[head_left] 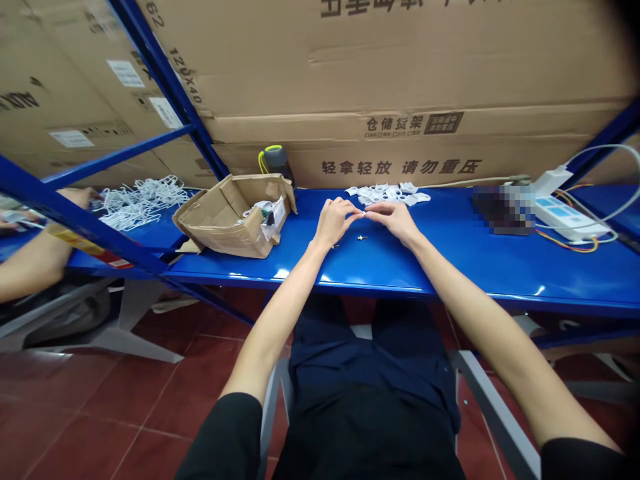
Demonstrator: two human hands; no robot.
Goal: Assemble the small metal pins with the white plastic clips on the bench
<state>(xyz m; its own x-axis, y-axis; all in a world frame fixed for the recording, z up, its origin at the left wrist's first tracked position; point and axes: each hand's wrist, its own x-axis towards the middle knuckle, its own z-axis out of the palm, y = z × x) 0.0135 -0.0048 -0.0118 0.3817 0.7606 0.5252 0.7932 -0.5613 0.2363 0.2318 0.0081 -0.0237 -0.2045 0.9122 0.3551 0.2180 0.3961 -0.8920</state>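
My left hand (335, 222) and my right hand (395, 220) meet over the blue steel shelf (380, 267), their fingertips pinching a tiny white plastic part (363, 213) between them. Two small metal pins lie on the shelf just below my hands, one (362, 237) under the fingertips and one (335, 246) by my left wrist. Beyond my right hand lies a loose heap of white plastic pieces (387, 194). An open cardboard box (235, 217) holding white parts and plastic bags stands left of my left hand.
A co-worker's arm (35, 260) reaches in at far left, near a tangle of white plastic hooks (140, 202). A dark bottle (277, 167) stands behind the box. A power strip (570, 220) with cables lies at right, beside a pixelated object (504, 210). Large cartons (400, 80) fill the back.
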